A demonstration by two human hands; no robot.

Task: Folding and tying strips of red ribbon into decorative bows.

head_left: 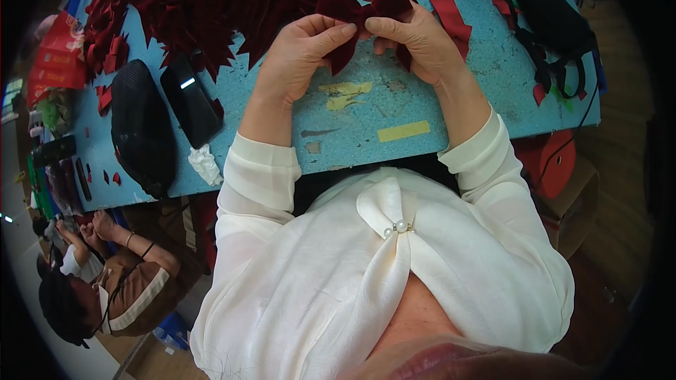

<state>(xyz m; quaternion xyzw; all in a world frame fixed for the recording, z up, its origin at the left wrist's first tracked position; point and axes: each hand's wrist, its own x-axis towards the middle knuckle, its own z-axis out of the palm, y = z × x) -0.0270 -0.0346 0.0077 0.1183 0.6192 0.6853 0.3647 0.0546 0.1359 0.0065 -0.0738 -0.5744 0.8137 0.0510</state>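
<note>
A dark red velvet bow (387, 1) is held up over the blue table (274, 158), its two loops spread at the top and its tails hanging below. My left hand (304, 49) pinches it between thumb and fingers on the left of the knot. On the other side my right hand (415, 36) grips it, with the thumb pressed at the centre and the fingers behind. Most of the fingertips are hidden behind the bow. Beyond my left hand lies a big pile of dark red velvet pieces (211, 0) with pointed ends.
A phone (189, 102), a black mesh bag (143, 130) and crumpled tissue (205, 164) lie to the left. Red bows (105, 21) are heaped at far left. Red ribbon (443, 7) and a black bag (553, 10) lie right. A person (134, 288) works nearby at left.
</note>
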